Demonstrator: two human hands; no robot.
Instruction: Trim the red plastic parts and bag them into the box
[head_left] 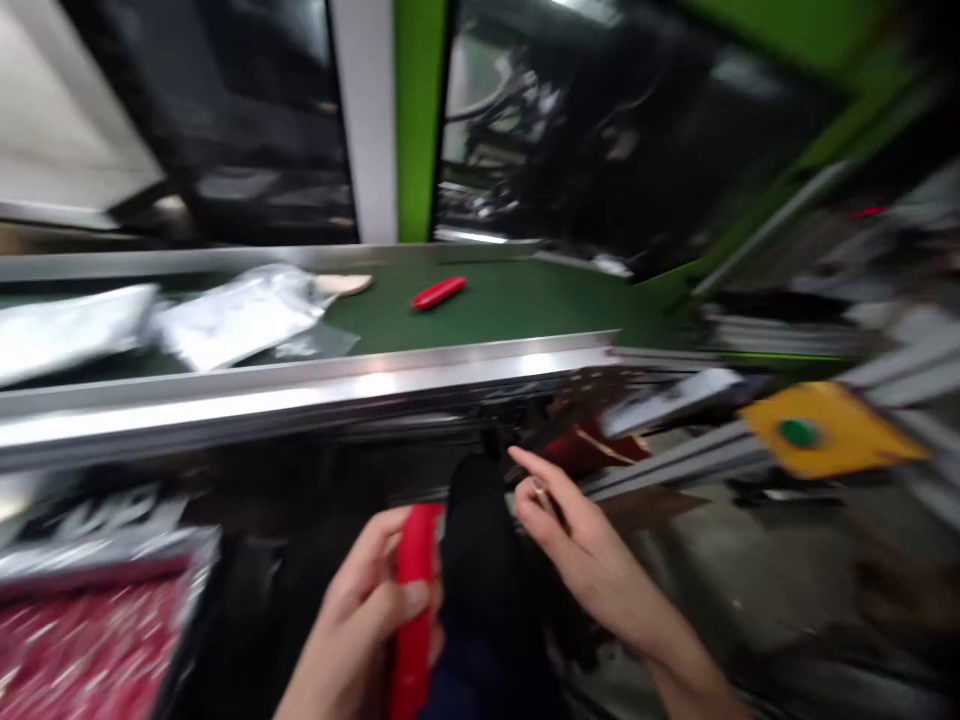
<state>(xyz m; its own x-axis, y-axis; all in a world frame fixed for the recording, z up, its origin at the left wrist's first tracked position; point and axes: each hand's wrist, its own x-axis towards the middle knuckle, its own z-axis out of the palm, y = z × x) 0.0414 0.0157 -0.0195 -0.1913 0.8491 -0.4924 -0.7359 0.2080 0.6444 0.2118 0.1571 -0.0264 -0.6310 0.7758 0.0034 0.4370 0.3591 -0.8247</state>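
My left hand [375, 610] is closed around a long red plastic piece [414, 610] held upright at the bottom centre, its thumb across the front. To its right, my right hand [559, 515] has the index finger stretched forward and the other fingers curled round a thin, small tool [541, 492], blurred and mostly hidden in the grip. The two hands are apart. Beyond them, another red piece [439, 293] lies on the green conveyor belt [495, 305].
Clear plastic bags [244, 315] lie on the belt's left part, behind a metal rail [360, 378]. At lower left is a plastic-lined box [199, 590] of red pieces. A yellow panel with a green button [832, 430] stands at right, near metal bars.
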